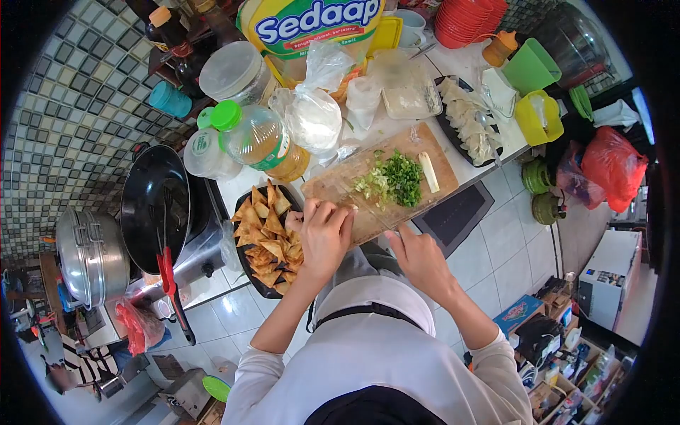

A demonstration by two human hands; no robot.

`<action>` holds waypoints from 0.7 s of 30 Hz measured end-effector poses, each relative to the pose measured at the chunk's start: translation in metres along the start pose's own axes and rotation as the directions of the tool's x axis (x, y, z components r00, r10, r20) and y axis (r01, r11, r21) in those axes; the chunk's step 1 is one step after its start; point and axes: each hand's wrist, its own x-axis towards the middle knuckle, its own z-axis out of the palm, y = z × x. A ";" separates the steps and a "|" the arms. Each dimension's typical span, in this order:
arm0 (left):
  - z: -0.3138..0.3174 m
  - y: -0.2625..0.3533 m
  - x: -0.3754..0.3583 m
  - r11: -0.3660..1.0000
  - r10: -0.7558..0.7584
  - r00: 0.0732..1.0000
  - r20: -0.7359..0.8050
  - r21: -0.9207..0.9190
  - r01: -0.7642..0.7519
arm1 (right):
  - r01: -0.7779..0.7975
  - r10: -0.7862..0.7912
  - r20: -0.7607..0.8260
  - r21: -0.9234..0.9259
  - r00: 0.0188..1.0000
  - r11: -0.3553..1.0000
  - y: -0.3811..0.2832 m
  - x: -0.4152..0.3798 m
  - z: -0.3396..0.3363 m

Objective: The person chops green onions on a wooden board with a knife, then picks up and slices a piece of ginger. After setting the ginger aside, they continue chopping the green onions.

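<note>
On the wooden cutting board point(319, 185) lies a pile of chopped green onions point(400, 180), pale pieces on its left and dark green ones on its right. A white stalk piece point(429, 172) rests near the board's right end. My right hand point(423, 263) is closed around a knife point(382, 222), its blade pointing over the near edge of the board. My left hand point(326, 230) is at the board's near left corner with fingers curled together; what they hold, if anything, is hidden. Beside it, a black tray point(244, 258) carries fried, folded triangular snacks point(265, 223).
A black wok point(152, 219) with red-handled tongs point(166, 273) sits at left by a steamer pot point(92, 255). An oil bottle point(258, 138), a bag of white powder point(315, 120) and a plastic box point(411, 95) stand behind the board. Uncooked dumplings point(471, 120) lie on a dark tray at right.
</note>
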 end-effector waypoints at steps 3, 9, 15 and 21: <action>0.000 0.002 0.000 1.000 -0.009 1.000 -0.005 0.009 0.009 | 0.007 -0.007 -0.005 0.084 1.000 0.996 -0.005 -0.002 0.003; 0.000 0.003 0.000 1.000 -0.023 1.000 -0.009 -0.006 0.023 | -0.011 0.011 0.032 0.004 0.999 1.000 -0.005 0.003 0.011; 0.004 0.002 -0.003 0.999 -0.050 0.999 -0.021 -0.021 0.049 | 0.003 -0.002 0.010 -0.085 1.000 0.996 0.005 -0.005 0.012; 0.000 0.004 -0.005 0.999 -0.010 1.000 0.007 0.039 0.009 | -0.008 0.008 0.000 -0.070 1.000 0.998 0.007 -0.003 0.010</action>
